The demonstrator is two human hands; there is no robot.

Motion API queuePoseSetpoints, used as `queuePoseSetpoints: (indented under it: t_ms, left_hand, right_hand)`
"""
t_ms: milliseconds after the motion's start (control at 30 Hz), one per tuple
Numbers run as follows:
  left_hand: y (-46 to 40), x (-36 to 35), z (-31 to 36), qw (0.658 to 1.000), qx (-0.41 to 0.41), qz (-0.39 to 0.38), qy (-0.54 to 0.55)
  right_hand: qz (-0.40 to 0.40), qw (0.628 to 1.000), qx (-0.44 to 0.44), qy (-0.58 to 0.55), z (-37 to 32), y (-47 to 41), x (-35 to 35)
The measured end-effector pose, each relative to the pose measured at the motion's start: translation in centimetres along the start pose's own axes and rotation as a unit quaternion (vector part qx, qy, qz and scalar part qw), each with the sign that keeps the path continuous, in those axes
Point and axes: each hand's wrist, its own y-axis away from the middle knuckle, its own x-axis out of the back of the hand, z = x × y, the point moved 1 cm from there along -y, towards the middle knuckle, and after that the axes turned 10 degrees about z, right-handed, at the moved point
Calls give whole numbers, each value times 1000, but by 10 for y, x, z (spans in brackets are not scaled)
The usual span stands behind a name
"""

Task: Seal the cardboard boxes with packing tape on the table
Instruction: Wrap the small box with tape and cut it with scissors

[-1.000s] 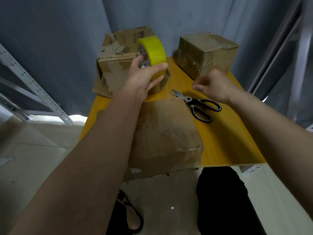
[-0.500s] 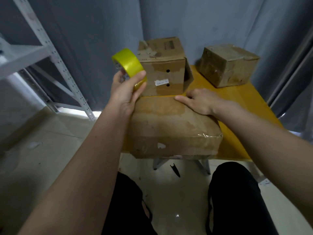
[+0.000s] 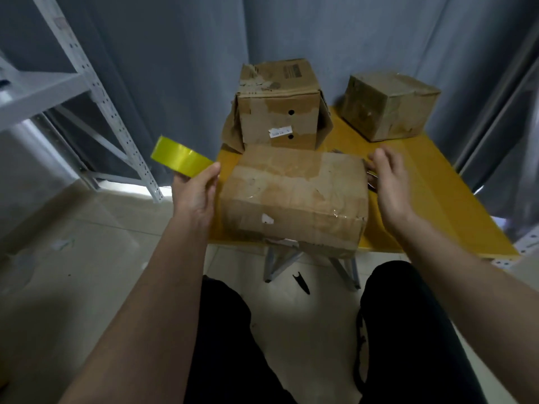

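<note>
My left hand (image 3: 194, 196) grips the roll of yellow tape (image 3: 181, 157), thumb over its outer band and fingers curled behind it, holding it off the left edge of the counter (image 3: 431, 182), just beside the nearest box (image 3: 294, 196). My right hand (image 3: 389, 182) is loosely open, fingers relaxed and spread a little, hovering at the right end of that box; I cannot tell whether the fingertips touch the cardboard. Something dark shows just behind that hand at the box's corner, too hidden to name.

The nearest box lies on the front of the yellow counter, its near edge hanging over the rim, with patches of old clear tape on its top. Behind it stands a taller box (image 3: 278, 112) with two round holes and a small white label on its front, touching the back of the nearest one. A third box (image 3: 389, 106) sits apart at the far right corner. A grey metal shelf (image 3: 43, 86) stands to the left, and a curtain (image 3: 175, 53) hangs behind.

Half a second ago my right hand lay flat on the top of the nearest box; now it has slid off to the right end. My left hand held the tape higher, beside the tall box; it has dropped lower and further left, with the roll turned so I see its band edge-on.
</note>
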Motion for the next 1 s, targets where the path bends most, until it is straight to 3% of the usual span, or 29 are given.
queuePoseSetpoints:
  t_ms: [100, 200, 267, 400, 633, 733, 800, 833, 933, 1000]
  left_hand:
    - [14, -1, -13, 998, 47, 17, -27]
    - [26, -2, -13, 994, 95, -1, -60]
    - [33, -7, -2, 990, 89, -17, -109]
    - [32, -38, 37, 982, 169, 44, -65]
    - [19, -63, 33, 963, 250, 93, 31]
    - [11, -68, 23, 957, 241, 125, 103]
    - [8, -70, 23, 959, 217, 125, 134]
    - [8, -72, 26, 962, 195, 130, 143]
    - [9, -77, 36, 976, 98, 125, 151]
    - [13, -81, 47, 991, 50, 64, 110]
  right_hand:
    - [-30, 998, -26, -53, 7, 42, -5]
    - [-86, 947, -220, -219, -4, 54, -12]
    - [-78, 928, -298, -210, -24, 42, -9]
    - [-106, 923, -347, -128, -69, 9, 2]
    - [-119, 949, -270, -108, -92, -8, 9]
    - [-85, 992, -78, 42, -87, -4, -1]
    - [-72, 981, 69, 166, -79, -10, -8]
    - [-74, 972, 100, 202, -77, -13, -11]
    - [-95, 947, 106, 287, -76, -22, -16]
    - [-95, 915, 132, 368, -85, -26, -17]
